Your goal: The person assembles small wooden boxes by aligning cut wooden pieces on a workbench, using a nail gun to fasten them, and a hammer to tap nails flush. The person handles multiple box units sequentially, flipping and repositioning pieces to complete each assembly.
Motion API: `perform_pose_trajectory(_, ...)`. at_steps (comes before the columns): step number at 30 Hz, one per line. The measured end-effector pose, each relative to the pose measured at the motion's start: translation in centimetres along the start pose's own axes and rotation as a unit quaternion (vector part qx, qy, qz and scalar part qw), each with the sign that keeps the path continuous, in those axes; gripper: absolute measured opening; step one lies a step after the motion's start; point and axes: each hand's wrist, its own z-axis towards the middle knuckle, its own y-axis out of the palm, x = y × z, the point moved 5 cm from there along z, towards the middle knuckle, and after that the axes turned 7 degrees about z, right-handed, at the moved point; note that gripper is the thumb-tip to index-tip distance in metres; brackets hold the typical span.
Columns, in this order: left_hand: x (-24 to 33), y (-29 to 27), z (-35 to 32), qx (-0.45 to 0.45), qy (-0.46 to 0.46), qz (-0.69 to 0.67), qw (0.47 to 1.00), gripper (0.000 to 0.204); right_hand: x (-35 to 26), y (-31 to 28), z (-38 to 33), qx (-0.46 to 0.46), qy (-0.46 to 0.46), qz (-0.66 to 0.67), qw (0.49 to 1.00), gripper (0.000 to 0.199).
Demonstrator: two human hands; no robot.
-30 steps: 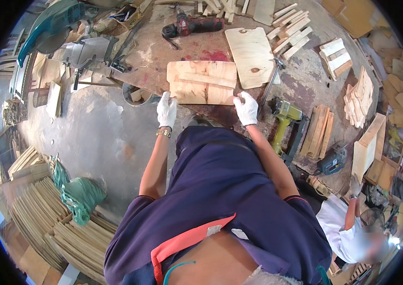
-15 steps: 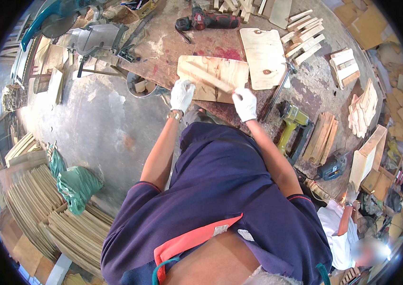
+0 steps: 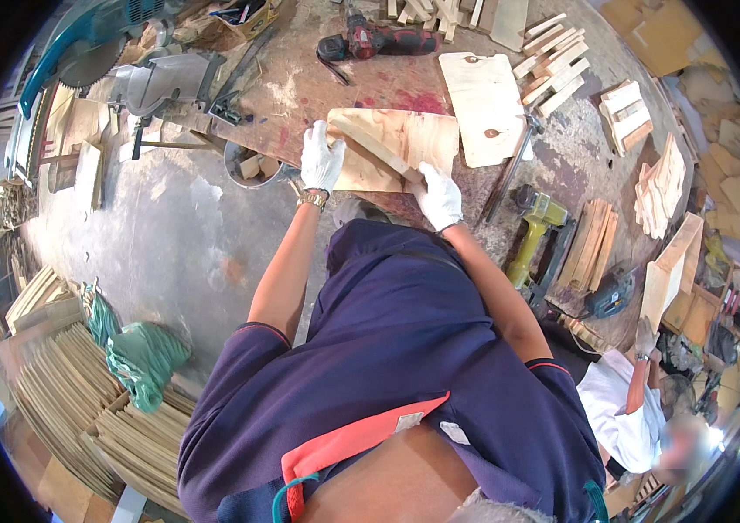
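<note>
The wooden strip [image 3: 375,148] slants more steeply across the board [image 3: 429,131] than before (all on the tabletop [image 3: 387,83]); the right hand [image 3: 439,197] pinches its near end, the left hand [image 3: 322,160] curls beside, grip unclear.

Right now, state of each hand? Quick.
Left hand: fingers curled by the left end of the wooden strip; whether it grips cannot be told.
Right hand: closed, holding the strip's right end.

Wd strip [image 3: 376,149] btwn L hand [image 3: 322,160], R hand [image 3: 439,198]
</note>
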Motion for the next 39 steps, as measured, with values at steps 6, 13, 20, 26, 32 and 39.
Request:
perform_pose_trajectory(6, 0.6, -0.2, -1.0, 0.028, 0.019, 0.013, 0.999, 0.055, 4.0, -1.4, -1.1, -0.112, 0.167, 0.191, 0.961, 0.022)
perform_pose_trajectory(13, -0.3, -0.4, -3.7, -0.001, -0.006, 0.013, 1.000, 0.044, 4.4, -6.6, -1.9, 0.089, 0.090, -0.037, 0.991, 0.020)
perform_pose_trajectory(20, 2.3, 1.3, -6.4, -0.016, -0.019, 0.201, 0.979, 0.101, 9.1, -10.5, 0.2, 0.164, 0.312, -0.241, 0.904, 0.073)
perform_pose_trajectory(26, 5.1, 5.0, -6.5, -0.071, 0.026, 0.179, 0.981, 0.117, 8.2, -12.0, 0.8, 0.290, 0.151, -0.023, 0.945, 0.053)
perform_pose_trajectory(32, 5.1, 6.4, -6.5, -0.093, 0.024, 0.198, 0.975, 0.130, 2.4, -10.0, -2.2, -0.035, 0.040, 0.022, 0.998, 0.034)
perform_pose_trajectory(39, 4.8, 6.8, -7.0, -0.103, 0.017, 0.209, 0.972, 0.133, 0.4, -9.3, -3.4, -0.069, 0.019, -0.040, 0.997, 0.027)
